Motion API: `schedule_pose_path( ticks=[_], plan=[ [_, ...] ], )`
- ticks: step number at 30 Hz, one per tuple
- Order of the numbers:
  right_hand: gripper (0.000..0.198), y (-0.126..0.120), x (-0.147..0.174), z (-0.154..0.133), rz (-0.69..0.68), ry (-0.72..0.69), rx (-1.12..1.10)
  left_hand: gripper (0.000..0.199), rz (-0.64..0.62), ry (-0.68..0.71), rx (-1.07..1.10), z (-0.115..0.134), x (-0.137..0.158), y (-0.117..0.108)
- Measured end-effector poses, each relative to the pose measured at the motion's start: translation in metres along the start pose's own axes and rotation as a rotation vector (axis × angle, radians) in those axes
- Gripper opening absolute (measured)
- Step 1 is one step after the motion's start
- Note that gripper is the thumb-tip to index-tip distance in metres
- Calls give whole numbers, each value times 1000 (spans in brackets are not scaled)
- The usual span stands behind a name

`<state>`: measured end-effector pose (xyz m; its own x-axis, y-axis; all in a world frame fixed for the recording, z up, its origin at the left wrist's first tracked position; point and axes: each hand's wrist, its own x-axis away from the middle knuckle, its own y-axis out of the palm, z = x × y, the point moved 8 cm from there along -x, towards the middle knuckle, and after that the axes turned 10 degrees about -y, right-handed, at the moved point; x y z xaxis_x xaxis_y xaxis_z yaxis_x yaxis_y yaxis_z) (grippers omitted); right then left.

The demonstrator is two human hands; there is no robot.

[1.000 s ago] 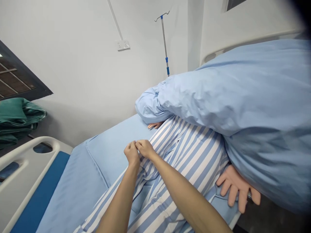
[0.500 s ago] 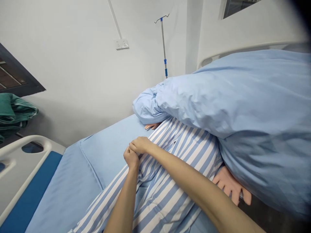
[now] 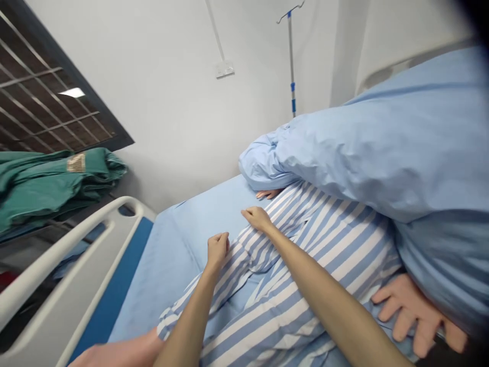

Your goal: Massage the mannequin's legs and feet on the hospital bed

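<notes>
In the head view my left hand [image 3: 217,250] is curled into a fist at the far edge of a blue-and-white striped trouser leg [image 3: 263,250]. A little farther off, my right hand [image 3: 257,218] is also closed, its forearm crossing above the striped trousers. I see nothing in either fist. The two hands are apart. The trousers are on a figure lying on a bed, with a bare foot [image 3: 118,351] at the bottom left. One pinkish hand [image 3: 420,311] of the figure lies spread at the right; fingertips of the other [image 3: 268,194] show under a blue quilt [image 3: 344,153].
The bed has a light blue sheet [image 3: 225,201] and a pale footboard [image 3: 114,244] at the left. Green folded cloth [image 3: 57,183] lies beyond it under a barred window [image 3: 46,86]. A drip stand [image 3: 291,61] and a wall socket [image 3: 224,69] are behind.
My hands, together on the striped leg before, have come apart into two separate fists. The view has swung left, bringing the foot and more of the footboard, green cloth and window into sight.
</notes>
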<state>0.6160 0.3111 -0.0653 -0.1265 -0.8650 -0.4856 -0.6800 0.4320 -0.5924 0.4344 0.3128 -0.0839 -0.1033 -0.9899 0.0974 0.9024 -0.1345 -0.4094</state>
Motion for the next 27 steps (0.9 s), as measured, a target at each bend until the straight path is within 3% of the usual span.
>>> schedule_pose_path(
  ticks=[5, 8, 13, 17, 21, 24, 27],
  plan=[
    [42, 3, 2, 3, 15, -6, 25, 38, 219, -105, -79, -50, 31, -117],
    [42, 4, 1, 4, 8, 0, 57, 39, 282, -178, -71, -81, 49, -153],
    [41, 8, 0, 4, -33, 46, 133, 37, 234, -195, -88, -111, 56, -157],
    [40, 11, -1, 6, -81, 111, 225, 36, 165, -153, -166, -114, 49, -147],
    [35, 19, 1, 1, -167, 140, 376, 36, 178, -127, -171, -114, 47, -149],
    [30, 45, 6, -26, -259, 75, 421, 38, 200, -119, -160, -115, 49, -151],
    [35, 94, 15, -86, -285, -105, 278, 37, 231, -129, -132, -116, 50, -154]
  ],
)
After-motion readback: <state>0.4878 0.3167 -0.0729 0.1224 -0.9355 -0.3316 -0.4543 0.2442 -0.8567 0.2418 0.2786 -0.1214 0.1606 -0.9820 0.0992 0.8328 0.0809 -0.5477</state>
